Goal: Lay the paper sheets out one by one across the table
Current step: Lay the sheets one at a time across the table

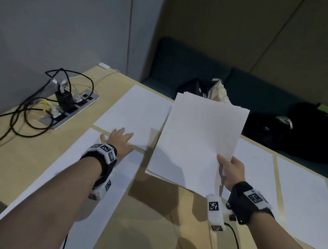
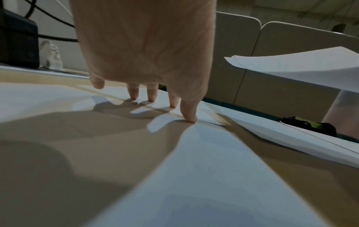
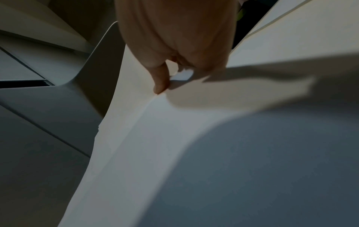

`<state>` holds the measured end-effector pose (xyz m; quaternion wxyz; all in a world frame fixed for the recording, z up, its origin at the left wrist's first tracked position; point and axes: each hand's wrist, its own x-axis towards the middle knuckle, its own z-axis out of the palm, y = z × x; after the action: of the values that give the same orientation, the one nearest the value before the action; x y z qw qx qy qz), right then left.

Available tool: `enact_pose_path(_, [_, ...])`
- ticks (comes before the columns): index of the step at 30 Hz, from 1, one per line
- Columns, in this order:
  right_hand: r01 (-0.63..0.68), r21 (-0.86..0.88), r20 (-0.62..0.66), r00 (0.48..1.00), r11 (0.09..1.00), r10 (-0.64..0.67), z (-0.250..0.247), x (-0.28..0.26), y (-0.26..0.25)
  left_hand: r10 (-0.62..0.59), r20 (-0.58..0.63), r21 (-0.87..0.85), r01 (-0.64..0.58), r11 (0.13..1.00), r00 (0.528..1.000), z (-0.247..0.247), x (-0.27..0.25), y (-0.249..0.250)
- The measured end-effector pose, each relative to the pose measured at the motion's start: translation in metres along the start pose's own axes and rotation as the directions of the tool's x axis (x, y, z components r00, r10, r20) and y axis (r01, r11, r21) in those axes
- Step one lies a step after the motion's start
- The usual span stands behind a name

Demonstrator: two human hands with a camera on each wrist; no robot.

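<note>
Pressing: left hand (image 1: 119, 140) flat on sheet (image 1: 89, 169) | right hand (image 1: 232, 172) gripping stack (image 1: 199, 139)

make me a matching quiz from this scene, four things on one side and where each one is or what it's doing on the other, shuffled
Things:
1. left hand
2. right hand
3. power strip
4. black bag

States or places:
A. on the bench seat beyond the table's far edge
B. pressing spread fingers on a laid sheet
C. set in the table's far left, cables plugged in
D. holding the paper stack above the table

Pairs: 1-B, 2-D, 3-C, 4-A
</note>
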<state>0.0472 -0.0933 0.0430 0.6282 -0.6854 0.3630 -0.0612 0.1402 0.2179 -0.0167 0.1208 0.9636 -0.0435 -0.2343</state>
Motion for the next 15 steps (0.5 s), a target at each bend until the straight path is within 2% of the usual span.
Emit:
enact_pose_path(4, [-0.005,-0.004,-0.034,0.999,1.000,0.005,-0.001,0.008,-0.001,-0.017,-0.012,-0.059,0.016,0.998,1.000,-0.003,0.007,0.000])
enact_pose_path(15, [-0.011,0.012,-0.044,0.999,1.000,0.012,-0.006,0.010,0.002,-0.002,-0.011,-0.090,0.001,0.996,1.000,-0.008,0.002,0.005])
